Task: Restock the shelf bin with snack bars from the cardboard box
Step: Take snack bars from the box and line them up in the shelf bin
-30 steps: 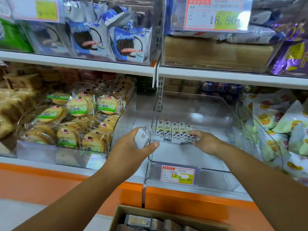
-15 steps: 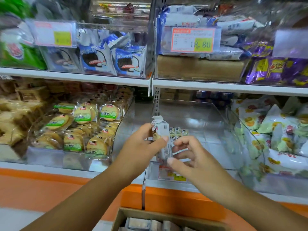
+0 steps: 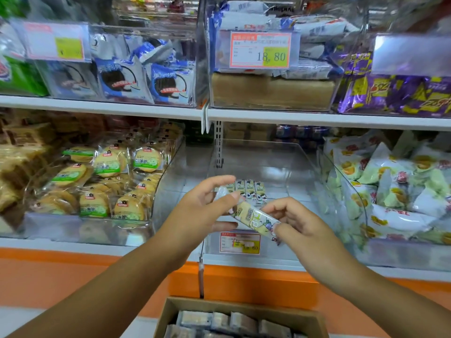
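A pale yellow wrapped snack bar (image 3: pixel 255 218) lies tilted between both hands in front of the clear shelf bin (image 3: pixel 273 254). My left hand (image 3: pixel 206 211) pinches its upper left end. My right hand (image 3: pixel 296 223) grips its lower right end. Inside the bin a short row of the same snack bars (image 3: pixel 249 191) stands upright near the middle; part of the row is hidden behind my left fingers. The open cardboard box (image 3: pixel 241 311) sits at the bottom of the view with several wrapped bars in it.
A price tag (image 3: pixel 240 242) is fixed to the bin's front. Left of it is a bin of round green-labelled cookies (image 3: pixel 105 186); right of it a bin of white and yellow packets (image 3: pixel 390 191). The upper shelf (image 3: pixel 317 118) carries blue, brown and purple packs.
The bar went from my left hand alone to both hands. It turned from upright to tilted. My right hand left the row in the bin and came forward.
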